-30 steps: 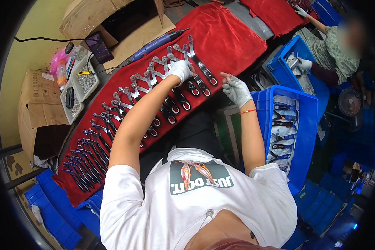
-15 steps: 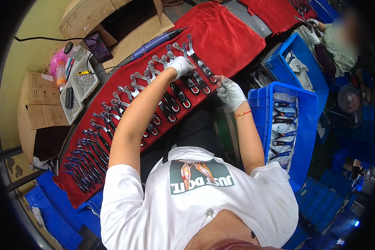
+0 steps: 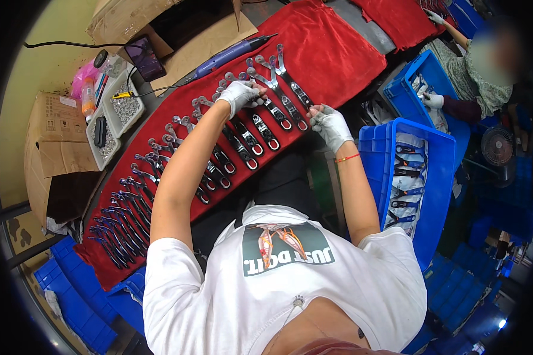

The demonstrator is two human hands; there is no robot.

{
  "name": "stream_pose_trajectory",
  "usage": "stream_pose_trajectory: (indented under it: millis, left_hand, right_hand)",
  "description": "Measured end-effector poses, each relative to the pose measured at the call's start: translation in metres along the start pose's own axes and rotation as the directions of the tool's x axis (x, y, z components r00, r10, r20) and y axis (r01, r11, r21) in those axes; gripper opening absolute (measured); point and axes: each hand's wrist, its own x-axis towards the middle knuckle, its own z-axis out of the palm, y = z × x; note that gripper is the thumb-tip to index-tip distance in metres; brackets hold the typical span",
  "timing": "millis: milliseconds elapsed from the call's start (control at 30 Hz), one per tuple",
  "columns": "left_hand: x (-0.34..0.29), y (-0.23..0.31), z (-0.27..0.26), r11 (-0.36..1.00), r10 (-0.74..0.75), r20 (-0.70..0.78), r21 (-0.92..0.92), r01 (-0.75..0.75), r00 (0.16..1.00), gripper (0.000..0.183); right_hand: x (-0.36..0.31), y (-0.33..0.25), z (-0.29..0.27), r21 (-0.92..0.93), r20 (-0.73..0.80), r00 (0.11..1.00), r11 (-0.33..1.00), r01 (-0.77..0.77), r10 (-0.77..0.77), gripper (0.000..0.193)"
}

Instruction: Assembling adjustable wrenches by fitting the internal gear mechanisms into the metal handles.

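Long rows of black-handled metal tool pieces (image 3: 291, 106) with shiny forked or ringed heads lie across a red cloth (image 3: 343, 47). My left hand (image 3: 240, 97), in a white glove with bare fingertips, is closed above the row. Its fingertips pinch near a handle; what they hold is too small to make out. My right hand (image 3: 331, 128), gloved likewise, is closed at the lower end of the rightmost tool piece (image 3: 295, 87), thumb and finger over the handle end. Farther left, the pieces lie close together with bluish heads.
A purple pen-shaped power screwdriver (image 3: 225, 58) lies behind the row. White trays (image 3: 127, 118) of small metal parts and a phone (image 3: 145, 58) stand at the left. To my right is a blue bin (image 3: 435, 183) with wrapped tools; a co-worker's gloved hand (image 3: 433, 100) is over another bin.
My left hand has moved left along the row. My right hand has risen slightly onto the end of the rightmost handle. The co-worker's hands have moved apart, one down to the bin.
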Motion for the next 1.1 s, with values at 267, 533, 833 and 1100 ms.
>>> stream_pose_trajectory:
  millis: [267, 533, 833, 1100]
  left_hand:
    - [0.011, -0.007, 0.005, 0.941, 0.119, -0.087, 0.326, -0.085, 0.989, 0.016]
    - [0.010, -0.006, 0.001, 0.977, 0.068, -0.040, 0.207, -0.058, 0.997, 0.016]
    - [0.000, -0.009, 0.003, 0.966, 0.055, 0.069, 0.248, -0.070, 0.996, 0.014]
    - [-0.001, -0.013, 0.027, 0.344, 0.177, -0.099, 0.938, 0.033, 0.979, 0.024]
  right_hand:
    - [0.013, 0.001, 0.016, -0.561, 0.018, 0.990, 0.818, 0.124, -0.137, 0.011]
    - [0.010, -0.004, 0.033, -0.956, 0.060, 0.952, 0.258, 0.141, -0.300, 0.021]
    - [0.010, -0.010, 0.021, -0.450, -0.006, 0.997, 0.891, 0.061, -0.071, 0.021]
    - [-0.010, -0.002, 0.010, 0.022, 0.102, 0.994, 0.999, 0.025, -0.027, 0.016]
